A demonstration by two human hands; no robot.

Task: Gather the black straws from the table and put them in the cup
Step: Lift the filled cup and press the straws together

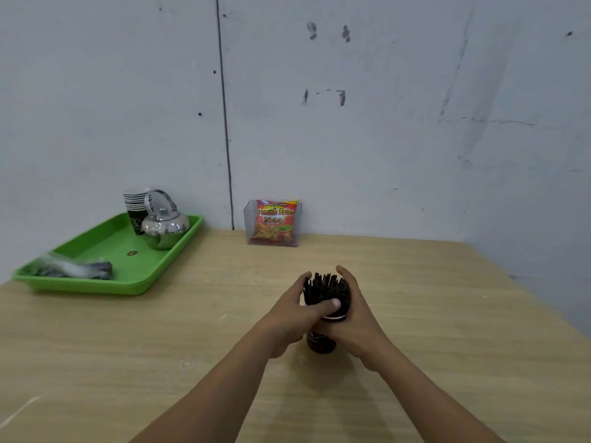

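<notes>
A bundle of black straws (326,287) stands upright in a dark paper cup (320,343) near the middle of the wooden table (447,314). My left hand (295,318) wraps the bundle from the left, its thumb lying across the front at the cup's rim. My right hand (355,318) cups the straws and the cup from the right side. Both hands press the straws together; the cup's upper part is hidden behind my fingers. No loose straws show on the table.
A green tray (105,282) at the back left holds a steel kettle (164,227), a stack of paper cups (136,207) and a plastic-wrapped bundle (75,270). A clear holder with a red snack packet (275,223) stands against the wall.
</notes>
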